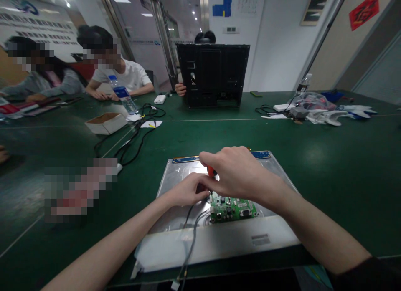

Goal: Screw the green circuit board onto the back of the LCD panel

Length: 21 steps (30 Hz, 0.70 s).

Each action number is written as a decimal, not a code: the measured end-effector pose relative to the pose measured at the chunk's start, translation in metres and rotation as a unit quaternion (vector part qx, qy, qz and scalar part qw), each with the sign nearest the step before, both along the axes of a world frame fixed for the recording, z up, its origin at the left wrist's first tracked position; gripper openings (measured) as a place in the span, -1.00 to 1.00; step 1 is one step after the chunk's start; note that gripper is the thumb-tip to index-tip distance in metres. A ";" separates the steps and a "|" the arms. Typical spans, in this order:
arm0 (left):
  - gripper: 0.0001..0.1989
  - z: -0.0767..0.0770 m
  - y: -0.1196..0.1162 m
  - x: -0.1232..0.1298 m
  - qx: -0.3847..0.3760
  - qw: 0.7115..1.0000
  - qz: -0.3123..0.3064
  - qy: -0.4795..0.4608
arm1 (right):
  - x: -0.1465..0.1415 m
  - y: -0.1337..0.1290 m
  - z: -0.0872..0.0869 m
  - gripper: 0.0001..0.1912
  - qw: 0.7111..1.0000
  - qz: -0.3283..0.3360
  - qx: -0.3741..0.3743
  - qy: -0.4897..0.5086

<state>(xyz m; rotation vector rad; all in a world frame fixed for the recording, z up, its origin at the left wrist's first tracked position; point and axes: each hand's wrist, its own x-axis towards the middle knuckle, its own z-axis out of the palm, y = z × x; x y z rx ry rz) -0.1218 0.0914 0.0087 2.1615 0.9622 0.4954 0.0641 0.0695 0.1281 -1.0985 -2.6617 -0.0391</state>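
Observation:
A flat metal display panel (175,178) lies on the table before me, a blue circuit strip (262,155) along its far edge. On it sits a green circuit board (230,209) with small connectors. My right hand (234,168) is closed round a red-orange handle (211,170), apparently a screwdriver, held above the board; its tip is hidden. Just left of it, my left hand (192,188) is pinched at the board's far left corner. What its fingertips hold, if anything, cannot be made out. Grey cables (191,245) run from the board over the panel's near edge to a white plug (175,284).
Across the table a person stands a black display housing (214,74) upright. Two other people sit at the left. A white box (106,123), a water bottle (123,94) and black cables (138,147) lie left; gloves (326,117) and a plastic bag (313,101) lie right.

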 end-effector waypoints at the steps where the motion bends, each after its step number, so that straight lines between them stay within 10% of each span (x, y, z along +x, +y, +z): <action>1: -0.96 0.001 -0.001 0.000 -0.001 1.000 0.007 0.004 | 0.000 0.000 0.000 -0.74 1.000 -0.004 0.001 0.002; 21: -0.93 -0.004 0.000 -0.002 0.015 1.000 -0.002 0.002 | 0.002 0.001 0.002 -0.84 1.000 0.024 -0.012 0.016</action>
